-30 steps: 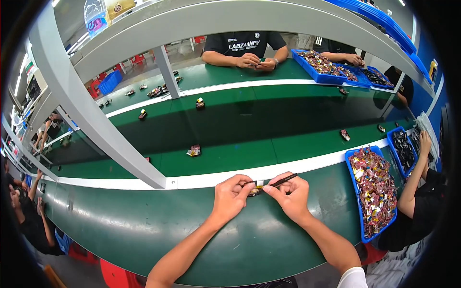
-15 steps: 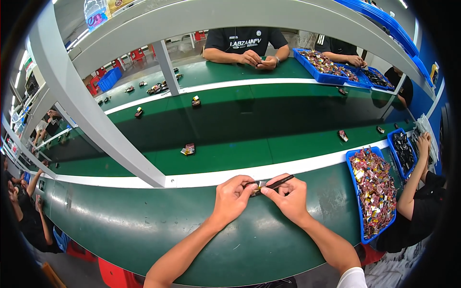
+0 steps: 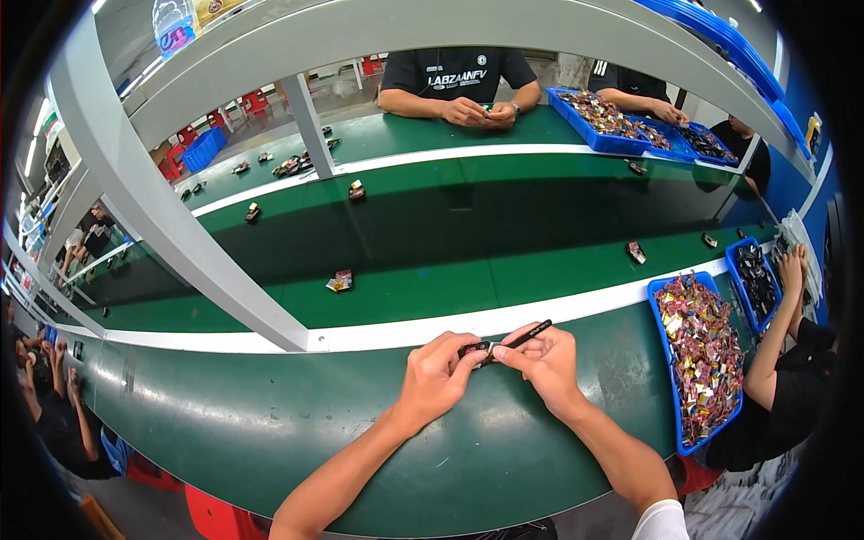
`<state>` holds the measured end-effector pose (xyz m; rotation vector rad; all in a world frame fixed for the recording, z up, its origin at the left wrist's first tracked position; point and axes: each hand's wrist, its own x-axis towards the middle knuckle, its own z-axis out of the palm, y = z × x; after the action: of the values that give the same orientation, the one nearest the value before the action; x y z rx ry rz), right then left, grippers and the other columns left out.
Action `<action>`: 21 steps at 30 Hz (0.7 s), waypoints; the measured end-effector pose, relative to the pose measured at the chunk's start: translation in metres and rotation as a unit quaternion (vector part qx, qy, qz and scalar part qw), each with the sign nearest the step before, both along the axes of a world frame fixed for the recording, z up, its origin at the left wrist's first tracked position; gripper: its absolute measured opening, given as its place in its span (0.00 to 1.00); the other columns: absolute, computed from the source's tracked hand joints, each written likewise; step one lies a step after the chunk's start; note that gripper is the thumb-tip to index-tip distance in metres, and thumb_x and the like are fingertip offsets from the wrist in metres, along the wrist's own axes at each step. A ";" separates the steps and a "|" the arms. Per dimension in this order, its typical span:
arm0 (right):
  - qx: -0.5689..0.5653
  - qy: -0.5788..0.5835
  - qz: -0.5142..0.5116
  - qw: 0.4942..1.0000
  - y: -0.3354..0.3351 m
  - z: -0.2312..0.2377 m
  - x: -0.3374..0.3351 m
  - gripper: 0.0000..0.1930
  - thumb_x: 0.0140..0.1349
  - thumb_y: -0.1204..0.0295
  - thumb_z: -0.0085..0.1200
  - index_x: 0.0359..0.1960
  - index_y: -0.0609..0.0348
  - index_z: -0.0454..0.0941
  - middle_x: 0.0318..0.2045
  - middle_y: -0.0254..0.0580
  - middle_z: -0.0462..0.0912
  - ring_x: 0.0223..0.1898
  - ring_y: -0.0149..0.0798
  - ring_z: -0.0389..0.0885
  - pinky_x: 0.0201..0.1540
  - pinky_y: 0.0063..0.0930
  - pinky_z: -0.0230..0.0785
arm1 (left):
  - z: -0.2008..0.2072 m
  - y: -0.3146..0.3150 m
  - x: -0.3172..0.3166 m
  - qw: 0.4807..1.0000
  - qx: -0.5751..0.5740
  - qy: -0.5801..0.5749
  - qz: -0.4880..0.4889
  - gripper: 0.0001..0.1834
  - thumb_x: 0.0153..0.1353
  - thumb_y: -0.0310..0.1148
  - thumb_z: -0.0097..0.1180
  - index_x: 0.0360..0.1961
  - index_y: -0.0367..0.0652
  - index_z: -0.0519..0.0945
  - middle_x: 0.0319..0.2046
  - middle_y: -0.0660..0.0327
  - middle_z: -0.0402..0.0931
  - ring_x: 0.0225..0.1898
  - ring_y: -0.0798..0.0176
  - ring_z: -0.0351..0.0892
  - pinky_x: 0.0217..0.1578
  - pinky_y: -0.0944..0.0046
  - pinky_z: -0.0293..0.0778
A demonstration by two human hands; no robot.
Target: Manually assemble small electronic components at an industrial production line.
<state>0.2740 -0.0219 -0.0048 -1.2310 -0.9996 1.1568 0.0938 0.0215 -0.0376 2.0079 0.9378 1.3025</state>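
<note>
Above the green worktop (image 3: pixel 378 450), my two hands meet around a small dark piece with a pale patch (image 3: pixel 481 351). My left hand (image 3: pixel 428 376) is closed on it, thumb and fingers pinching its left side. My right hand (image 3: pixel 551 371) is closed around a slim black pen-like stick (image 3: pixel 531 334), which slants up to the right. The right thumb presses near the small piece, and the fingers hide the stick's lower end. Both forearms rise from the lower edge.
A blue basket (image 3: pixel 668 369) heaped with small reddish-yellow pieces stands at my right, beside a smaller blue tray (image 3: pixel 751 310) of black parts. Behind a white rail (image 3: pixel 423 329) runs a green belt (image 3: pixel 468 288) with scattered pieces. A grey post (image 3: pixel 207 243) rises at left. Co-workers sit around.
The pieces on the belt have slid a little to the left. In my right hand the black stick has tipped slightly steeper, and the small piece has turned between my fingers.
</note>
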 end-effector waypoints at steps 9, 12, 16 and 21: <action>0.021 0.003 0.024 0.999 0.003 -0.005 0.004 0.06 0.58 0.86 0.64 0.36 0.70 0.81 0.33 0.46 0.87 0.36 0.30 0.86 0.39 0.19 0.79 | -0.001 0.001 -0.001 0.978 -0.178 -0.100 -0.041 0.08 0.60 0.22 0.65 0.41 0.31 0.83 0.27 0.58 0.83 0.19 0.73 0.76 0.19 0.72 0.70; 0.012 0.001 0.026 1.000 0.003 -0.003 0.004 0.06 0.58 0.86 0.64 0.36 0.70 0.81 0.33 0.46 0.87 0.36 0.30 0.86 0.39 0.19 0.78 | 0.002 0.004 -0.005 0.958 -0.254 -0.112 -0.071 0.10 0.63 0.23 0.64 0.45 0.30 0.83 0.26 0.58 0.83 0.19 0.72 0.78 0.18 0.73 0.70; 0.025 0.013 0.019 0.999 0.000 -0.003 0.003 0.06 0.58 0.86 0.64 0.36 0.70 0.80 0.32 0.44 0.86 0.35 0.29 0.86 0.38 0.18 0.77 | 0.004 0.008 -0.010 0.926 -0.336 -0.126 -0.115 0.13 0.65 0.25 0.61 0.49 0.30 0.83 0.27 0.56 0.83 0.19 0.70 0.79 0.17 0.73 0.71; 0.073 0.040 0.010 0.997 0.000 -0.012 0.001 0.07 0.58 0.86 0.65 0.36 0.68 0.80 0.30 0.40 0.85 0.29 0.21 0.79 0.31 0.14 0.70 | 0.002 0.012 -0.012 0.904 -0.369 -0.161 -0.144 0.15 0.68 0.28 0.59 0.50 0.27 0.81 0.30 0.55 0.83 0.20 0.68 0.80 0.18 0.71 0.74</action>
<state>0.2751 -0.0216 -0.0165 -1.0542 -1.0188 1.1197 0.0813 0.0338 -0.0358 1.2374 0.7751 0.8841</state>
